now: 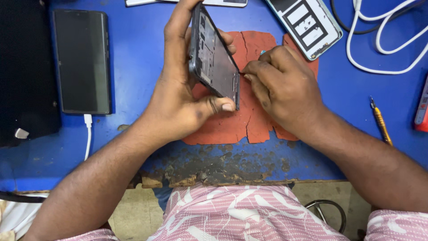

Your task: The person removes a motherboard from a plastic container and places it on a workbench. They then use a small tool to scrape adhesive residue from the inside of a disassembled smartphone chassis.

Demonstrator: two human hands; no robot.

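Phone frame (213, 58): one, dark, held on edge and tilted above the red mat (232, 127), near the middle of the blue bench (138, 49).

Head view, the only view:

- Left hand (183, 96): closed around the frame. Thumb pressed against the lower corner, fingers wrapped over the top edge and far side.
- Right hand (278, 85): fingers pressed together, pinching a thin tool whose tip meets the right edge of the frame. The tool itself is almost wholly hidden by the fingers; its kind cannot be told.
- Mat: one, cracked in several places, lying flat under both hands.
- Phone (82, 60): one, dark screen up, lying left of the hands, well apart from them. One white cable (88, 134) plugs into its lower end.
- Back cover (307, 24): one, pale, inner face up, lying beyond the right hand.
- White cord (379, 44): one, looped at the upper right.
- Screwdriver (381, 122): one, yellow handle, lying right of the right forearm.
- Bench front edge: worn, paint flaked off.
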